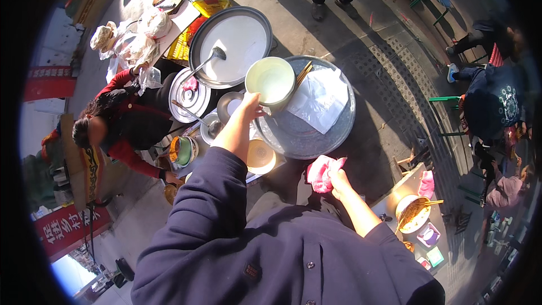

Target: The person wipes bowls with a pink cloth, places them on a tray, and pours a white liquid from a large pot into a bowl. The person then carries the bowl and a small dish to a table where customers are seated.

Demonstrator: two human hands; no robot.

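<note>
My left hand [253, 106] grips the rim of a pale green bowl [270, 80], tilted so that its inside shows, over the left part of a large round metal lid or tray [338, 135]. On that metal surface lie a white plastic sheet or bag [319, 99] and several wooden chopsticks [304, 72], close to the bowl. My right hand [337, 180] holds a crumpled pink cloth [322, 173] just below the tray's near edge. A yellowish bowl [260, 156] sits below my left hand, beside a metal bowl with a ladle [211, 129].
A wide pan of white liquid [241, 34] with a ladle [218, 54] stands beyond. At left, a person in red sleeves [123, 135] reaches near a green-and-orange container [182, 151]. A side table [396, 195] holds a food bowl [413, 214]. People stand ahead and sit at right.
</note>
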